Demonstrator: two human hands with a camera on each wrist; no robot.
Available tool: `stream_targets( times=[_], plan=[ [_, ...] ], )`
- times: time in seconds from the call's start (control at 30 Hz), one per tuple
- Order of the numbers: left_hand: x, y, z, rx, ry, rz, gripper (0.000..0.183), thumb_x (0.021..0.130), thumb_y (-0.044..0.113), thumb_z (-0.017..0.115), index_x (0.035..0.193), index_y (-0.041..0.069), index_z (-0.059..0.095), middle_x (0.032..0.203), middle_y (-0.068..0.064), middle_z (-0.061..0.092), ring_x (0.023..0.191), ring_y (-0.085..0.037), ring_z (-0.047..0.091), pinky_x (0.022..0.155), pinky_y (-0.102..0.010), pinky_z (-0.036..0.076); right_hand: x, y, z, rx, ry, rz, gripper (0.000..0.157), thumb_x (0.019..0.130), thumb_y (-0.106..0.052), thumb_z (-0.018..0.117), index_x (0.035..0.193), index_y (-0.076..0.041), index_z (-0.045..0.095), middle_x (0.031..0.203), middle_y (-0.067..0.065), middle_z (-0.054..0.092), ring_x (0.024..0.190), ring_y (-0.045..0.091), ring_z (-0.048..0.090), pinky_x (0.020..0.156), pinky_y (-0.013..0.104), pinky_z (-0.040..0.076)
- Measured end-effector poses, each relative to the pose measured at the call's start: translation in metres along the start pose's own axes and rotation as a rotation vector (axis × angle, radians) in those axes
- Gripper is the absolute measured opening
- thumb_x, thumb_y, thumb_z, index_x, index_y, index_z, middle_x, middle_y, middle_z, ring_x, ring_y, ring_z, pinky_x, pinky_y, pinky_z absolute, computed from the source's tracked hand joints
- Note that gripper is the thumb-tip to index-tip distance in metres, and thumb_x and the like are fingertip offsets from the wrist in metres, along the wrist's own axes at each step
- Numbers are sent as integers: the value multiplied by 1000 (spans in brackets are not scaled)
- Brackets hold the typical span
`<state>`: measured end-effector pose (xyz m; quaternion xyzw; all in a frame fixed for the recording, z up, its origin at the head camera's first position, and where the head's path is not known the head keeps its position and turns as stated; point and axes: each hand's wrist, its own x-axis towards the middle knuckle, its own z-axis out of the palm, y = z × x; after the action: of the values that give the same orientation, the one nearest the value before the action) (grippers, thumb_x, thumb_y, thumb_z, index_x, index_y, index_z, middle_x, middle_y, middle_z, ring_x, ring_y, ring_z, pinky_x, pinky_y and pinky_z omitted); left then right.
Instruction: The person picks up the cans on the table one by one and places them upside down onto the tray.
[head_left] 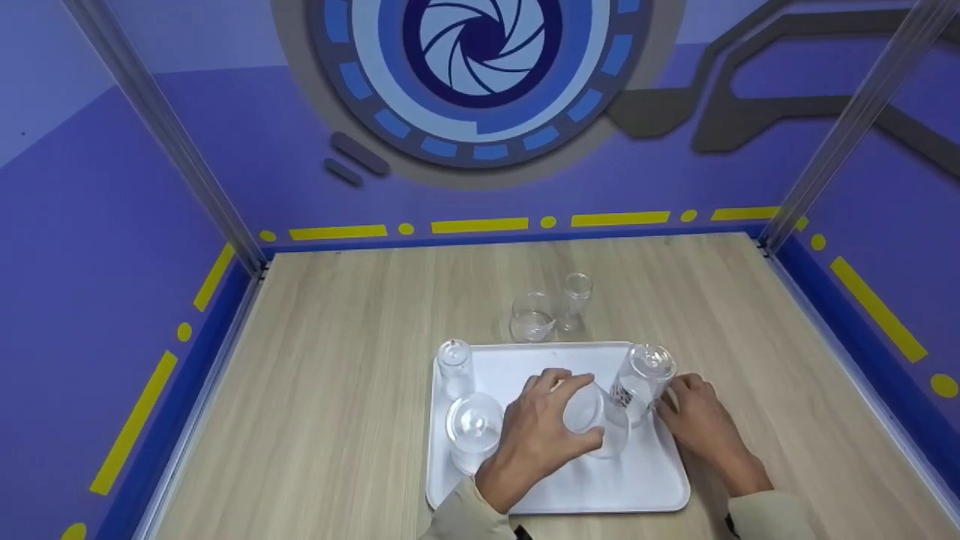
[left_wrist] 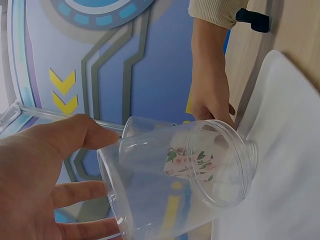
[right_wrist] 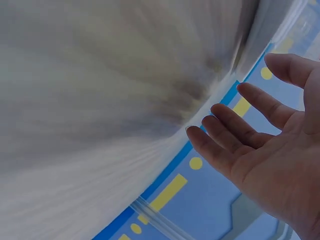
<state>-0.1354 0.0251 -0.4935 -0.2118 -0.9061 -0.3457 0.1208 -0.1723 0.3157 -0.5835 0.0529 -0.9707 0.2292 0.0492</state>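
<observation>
The left hand holds the cup, mouth down, on or just above the tray; smooth walls could slip from a slack hold. The right hand, fingers loosely spread, is just beside the tall glass; a nudge could tip it. The cup looks clear, broad and ringed at the mouth.

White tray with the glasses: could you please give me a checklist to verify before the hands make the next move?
1. Left hand grips the clear glass: ok.
2. Right hand holds nothing: ok.
3. Tray flat on the table: ok.
4. Space free beside the left hand: not ok; a wide glass stands close on its left.
5. Clear glass touching the tray: cannot tell.
6. Patterned glass standing: ok.
</observation>
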Motion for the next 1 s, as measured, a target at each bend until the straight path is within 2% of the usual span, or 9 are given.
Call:
stream_targets(
  times=[0.27,0.8,1.0],
  plan=[
    [0,2,6,21,-11,18,58,74,35,88,130,25,76,124,3,69,106,-15,65,74,-25,54,1,2,1,-26,6,-41,50,96,-10,73,138,14,60,125,38,60,116,55,58,91,69,50],
    [-1,8,16,57,-124,-6,60,76,38,87,133,28,75,129,4,67,111,-15,64,77,-28,55,4,4,4,-68,14,-51,46,96,-15,73,133,10,65,119,34,60,109,51,61,87,67,52],
    [-2,12,21,75,-142,18,61,76,39,87,135,30,73,128,3,67,110,-15,64,76,-29,55,4,4,5,-83,9,-59,45,97,-16,73,134,9,65,119,34,61,107,50,62,84,66,54]
  ],
)
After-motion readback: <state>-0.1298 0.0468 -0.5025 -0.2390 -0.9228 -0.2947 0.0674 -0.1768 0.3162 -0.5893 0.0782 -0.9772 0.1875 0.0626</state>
